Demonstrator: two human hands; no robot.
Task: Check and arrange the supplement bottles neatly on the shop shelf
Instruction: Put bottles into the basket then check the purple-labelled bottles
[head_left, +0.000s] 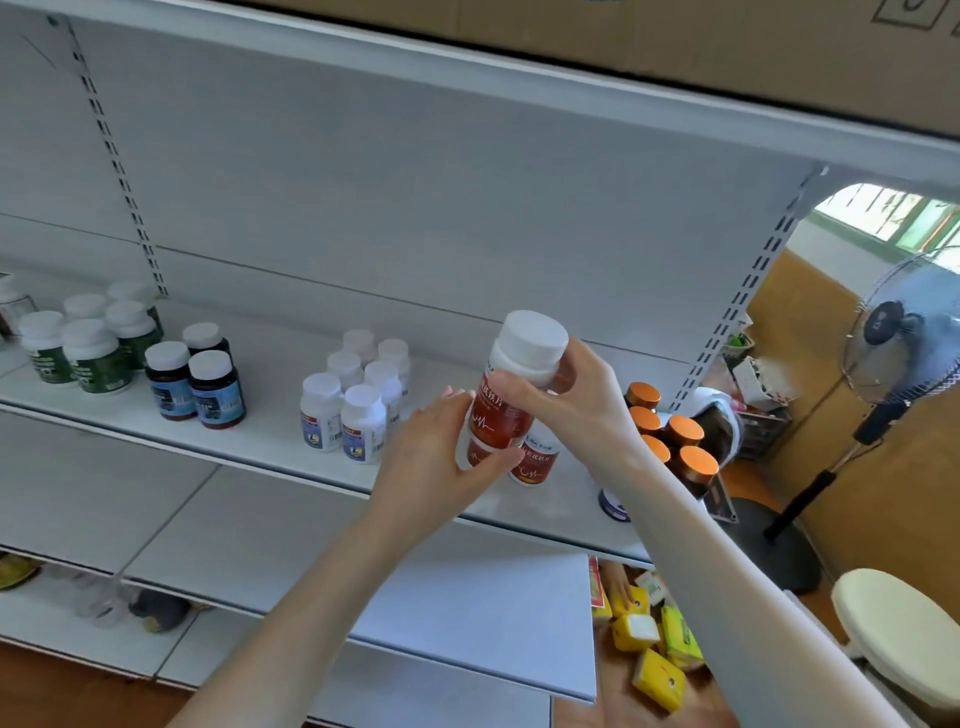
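I hold a white bottle with a red label and white cap (506, 410) up in front of the white shelf (249, 447). My right hand (576, 402) grips its neck just under the cap, and my left hand (441, 457) grips its base. Right behind it on the shelf stands another red-label bottle (537, 460), partly hidden by my hands. Other groups stand in rows: green-label bottles (88, 343) at the left, dark bottles with blue labels (200, 382), white bottles with pale labels (358, 395), and orange-capped bottles (672, 434) at the right.
A lower shelf (467, 613) juts out below my arms. Yellow packets (652, 644) lie on the floor at the lower right. A standing fan (893, 343) and a cream stool (904, 634) are to the right of the shelf unit. Cardboard boxes sit on top.
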